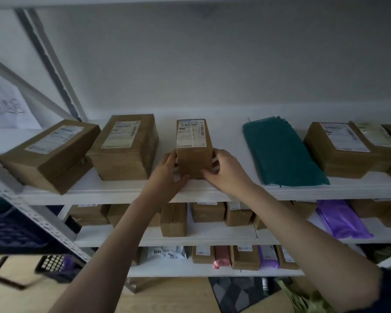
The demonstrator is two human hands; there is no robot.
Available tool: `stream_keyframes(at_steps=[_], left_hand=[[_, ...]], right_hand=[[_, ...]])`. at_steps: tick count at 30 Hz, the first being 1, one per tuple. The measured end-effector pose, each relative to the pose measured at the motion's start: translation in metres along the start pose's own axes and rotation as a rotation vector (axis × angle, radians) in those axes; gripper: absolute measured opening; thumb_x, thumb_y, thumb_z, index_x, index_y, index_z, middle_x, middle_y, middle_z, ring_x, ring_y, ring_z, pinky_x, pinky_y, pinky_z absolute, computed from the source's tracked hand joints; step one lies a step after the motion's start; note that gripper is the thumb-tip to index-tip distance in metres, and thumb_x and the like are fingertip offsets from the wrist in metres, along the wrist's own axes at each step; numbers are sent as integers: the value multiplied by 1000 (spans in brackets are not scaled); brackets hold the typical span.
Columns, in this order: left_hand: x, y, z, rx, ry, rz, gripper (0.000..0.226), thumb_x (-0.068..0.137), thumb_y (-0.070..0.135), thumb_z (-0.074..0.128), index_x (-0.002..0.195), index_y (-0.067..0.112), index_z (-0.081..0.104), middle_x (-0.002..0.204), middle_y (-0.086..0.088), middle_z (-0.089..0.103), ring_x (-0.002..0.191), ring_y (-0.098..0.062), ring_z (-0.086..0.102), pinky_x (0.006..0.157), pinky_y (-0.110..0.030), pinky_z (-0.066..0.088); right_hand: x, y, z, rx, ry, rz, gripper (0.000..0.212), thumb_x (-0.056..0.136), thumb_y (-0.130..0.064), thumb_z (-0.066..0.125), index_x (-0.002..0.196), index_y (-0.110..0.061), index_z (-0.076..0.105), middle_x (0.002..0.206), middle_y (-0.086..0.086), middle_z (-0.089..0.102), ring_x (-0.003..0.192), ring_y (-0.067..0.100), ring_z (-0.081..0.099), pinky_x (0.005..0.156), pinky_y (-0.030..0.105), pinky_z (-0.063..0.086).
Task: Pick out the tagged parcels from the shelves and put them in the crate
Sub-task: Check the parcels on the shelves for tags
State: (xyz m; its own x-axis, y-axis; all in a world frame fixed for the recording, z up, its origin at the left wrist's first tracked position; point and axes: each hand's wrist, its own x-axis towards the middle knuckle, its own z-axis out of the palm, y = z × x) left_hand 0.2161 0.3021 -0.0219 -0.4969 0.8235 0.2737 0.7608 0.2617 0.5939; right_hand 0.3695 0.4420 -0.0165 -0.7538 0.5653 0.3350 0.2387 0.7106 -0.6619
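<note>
You can see a white shipping label (192,133) on top of the narrow brown box (194,150) between your hands on the top shelf (212,190); it carries a barcode and rows of dark print, but the characters are too blurred to read with any certainty. Similar white labels sit on the neighbouring box (124,147) to the left and on the boxes at either end of that shelf, and none of their print is legible. On the lowest shelf a grey mailer bag (166,253) shows a few bold dark characters that you cannot make out either.
</note>
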Motion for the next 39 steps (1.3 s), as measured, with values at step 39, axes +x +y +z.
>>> stream_keyframes(at_steps=[39], left_hand=[[-3,169,148,95,34,155,30,98,9,52,127,12,59,130,-3,58,109,-17,58,94,-26,47]], right_hand=[[-134,158,-197,-352,104,194,32,92,-31,68,116,-11,68,112,3,62,98,19,61,79,29,45]])
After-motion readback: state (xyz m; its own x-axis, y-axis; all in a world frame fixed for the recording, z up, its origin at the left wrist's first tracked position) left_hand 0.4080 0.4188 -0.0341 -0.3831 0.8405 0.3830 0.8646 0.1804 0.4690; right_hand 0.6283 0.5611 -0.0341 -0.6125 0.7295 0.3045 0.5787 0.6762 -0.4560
